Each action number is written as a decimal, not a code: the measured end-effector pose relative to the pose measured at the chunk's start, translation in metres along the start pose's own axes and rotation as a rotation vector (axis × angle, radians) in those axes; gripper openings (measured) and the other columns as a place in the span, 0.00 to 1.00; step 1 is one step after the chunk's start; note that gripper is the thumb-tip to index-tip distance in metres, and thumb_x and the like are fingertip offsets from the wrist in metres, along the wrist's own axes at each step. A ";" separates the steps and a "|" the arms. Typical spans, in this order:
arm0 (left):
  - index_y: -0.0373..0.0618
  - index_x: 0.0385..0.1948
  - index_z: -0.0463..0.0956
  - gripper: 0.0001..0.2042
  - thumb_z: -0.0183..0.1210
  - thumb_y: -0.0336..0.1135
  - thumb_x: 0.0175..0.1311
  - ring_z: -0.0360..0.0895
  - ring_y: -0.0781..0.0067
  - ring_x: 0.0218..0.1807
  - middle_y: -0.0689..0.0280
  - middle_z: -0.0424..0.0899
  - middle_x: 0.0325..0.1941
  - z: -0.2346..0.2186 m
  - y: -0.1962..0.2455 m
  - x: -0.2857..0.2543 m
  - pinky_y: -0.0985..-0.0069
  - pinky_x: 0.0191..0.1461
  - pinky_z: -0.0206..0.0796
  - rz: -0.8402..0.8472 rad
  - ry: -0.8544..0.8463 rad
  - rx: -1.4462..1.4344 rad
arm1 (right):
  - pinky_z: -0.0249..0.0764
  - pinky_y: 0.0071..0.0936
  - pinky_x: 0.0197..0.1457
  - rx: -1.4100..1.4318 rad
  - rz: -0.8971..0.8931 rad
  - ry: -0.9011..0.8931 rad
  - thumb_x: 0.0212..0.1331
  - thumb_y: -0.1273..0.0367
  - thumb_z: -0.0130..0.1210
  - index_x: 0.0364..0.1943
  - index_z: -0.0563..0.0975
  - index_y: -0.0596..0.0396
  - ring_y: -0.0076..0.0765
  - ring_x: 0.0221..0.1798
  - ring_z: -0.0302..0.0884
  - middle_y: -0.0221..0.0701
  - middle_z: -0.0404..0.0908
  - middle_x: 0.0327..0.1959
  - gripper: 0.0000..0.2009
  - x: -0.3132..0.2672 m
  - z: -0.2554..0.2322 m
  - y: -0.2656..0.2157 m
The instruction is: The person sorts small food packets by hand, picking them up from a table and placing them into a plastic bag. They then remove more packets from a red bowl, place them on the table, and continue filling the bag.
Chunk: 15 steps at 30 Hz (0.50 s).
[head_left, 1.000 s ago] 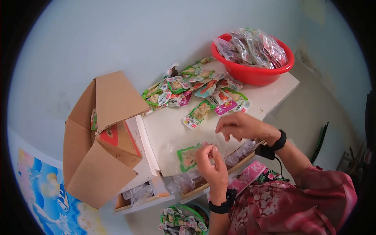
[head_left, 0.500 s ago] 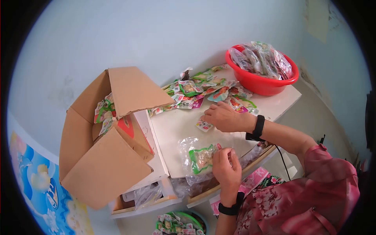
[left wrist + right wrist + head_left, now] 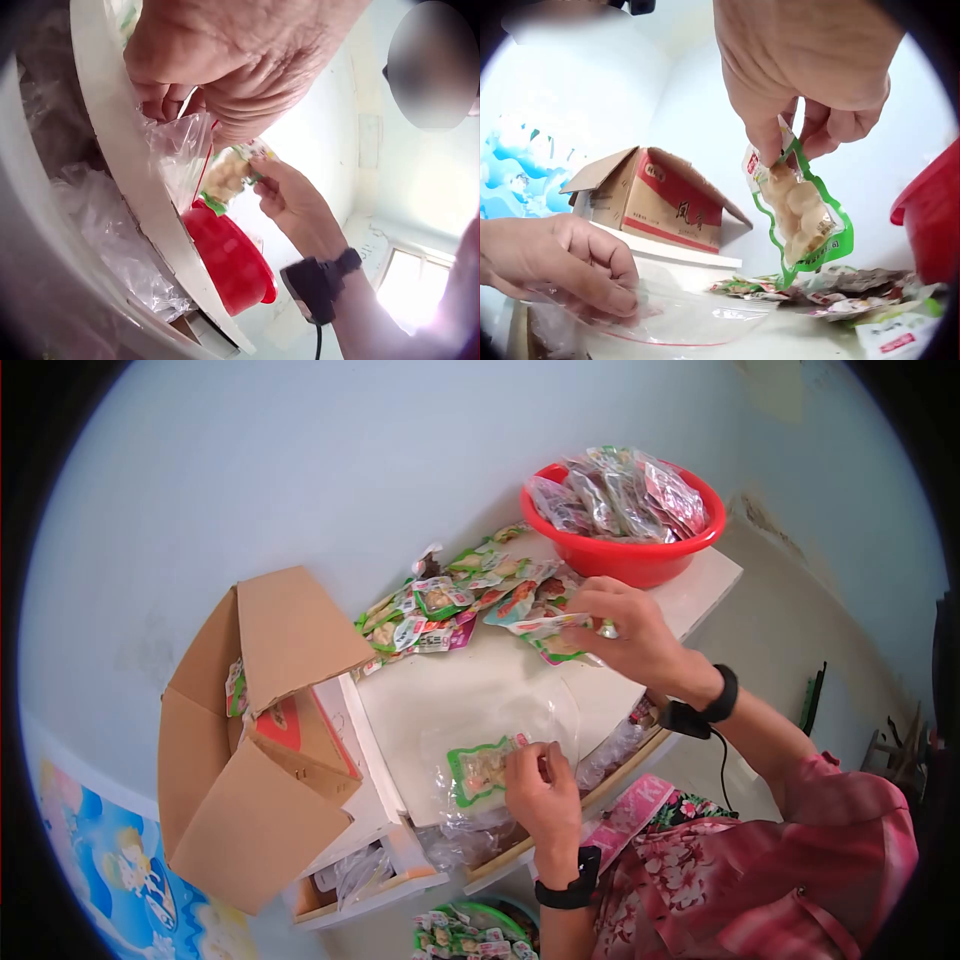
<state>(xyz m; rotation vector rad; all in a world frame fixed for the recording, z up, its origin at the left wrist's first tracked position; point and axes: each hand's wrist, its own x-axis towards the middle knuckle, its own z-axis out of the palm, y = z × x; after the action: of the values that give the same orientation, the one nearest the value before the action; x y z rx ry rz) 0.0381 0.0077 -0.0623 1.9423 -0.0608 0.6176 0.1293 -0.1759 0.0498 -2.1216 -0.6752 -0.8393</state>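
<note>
The left hand [image 3: 543, 790] pinches the edge of a clear plastic bag [image 3: 697, 319] lying on the white table. Inside that bag is a green-edged snack packet [image 3: 480, 770]. Held up by the right hand [image 3: 640, 635] is another green-edged packet [image 3: 799, 214], pinched at its top end between thumb and fingers; the left wrist view shows this packet [image 3: 227, 178] too. It hangs above the table, apart from the bag. Beyond it, a pile of snack packets [image 3: 440, 600] spreads along the back of the table.
A red basin [image 3: 625, 560] full of bagged packets stands at the back right. At the left is an open cardboard box [image 3: 300, 625] with packets inside. Open drawers [image 3: 375, 875] below the table's front edge hold clear bags. A green-rimmed container [image 3: 500, 910] of packets sits lower down.
The right hand has reached down to the loose packet on the table, taken hold of it and lifted it. The left hand has stayed at the bag.
</note>
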 end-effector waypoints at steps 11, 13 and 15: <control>0.39 0.36 0.76 0.06 0.63 0.30 0.70 0.74 0.77 0.26 0.66 0.79 0.31 0.022 0.041 -0.004 0.76 0.39 0.74 -0.012 -0.043 -0.061 | 0.73 0.19 0.19 0.804 0.797 0.001 0.72 0.72 0.58 0.41 0.71 0.61 0.24 0.22 0.82 0.33 0.81 0.28 0.08 -0.078 -0.048 0.002; 0.39 0.36 0.76 0.06 0.63 0.30 0.71 0.74 0.74 0.26 0.66 0.79 0.31 0.025 0.054 -0.005 0.72 0.50 0.75 0.048 -0.056 -0.002 | 0.76 0.19 0.22 0.851 0.807 0.000 0.73 0.70 0.58 0.43 0.70 0.58 0.26 0.23 0.84 0.31 0.81 0.27 0.09 -0.081 -0.049 0.003; 0.40 0.36 0.76 0.05 0.62 0.30 0.71 0.74 0.71 0.26 0.66 0.79 0.31 0.029 0.060 -0.004 0.67 0.64 0.72 0.109 -0.060 0.034 | 0.77 0.20 0.23 0.921 0.836 0.019 0.73 0.70 0.58 0.44 0.70 0.58 0.27 0.24 0.85 0.32 0.82 0.28 0.09 -0.078 -0.053 -0.003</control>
<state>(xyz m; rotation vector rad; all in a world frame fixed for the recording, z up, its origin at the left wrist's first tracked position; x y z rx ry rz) 0.0273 -0.0455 -0.0237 2.0007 -0.1962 0.6358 0.0583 -0.2311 0.0203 -1.3189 -0.0603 -0.0313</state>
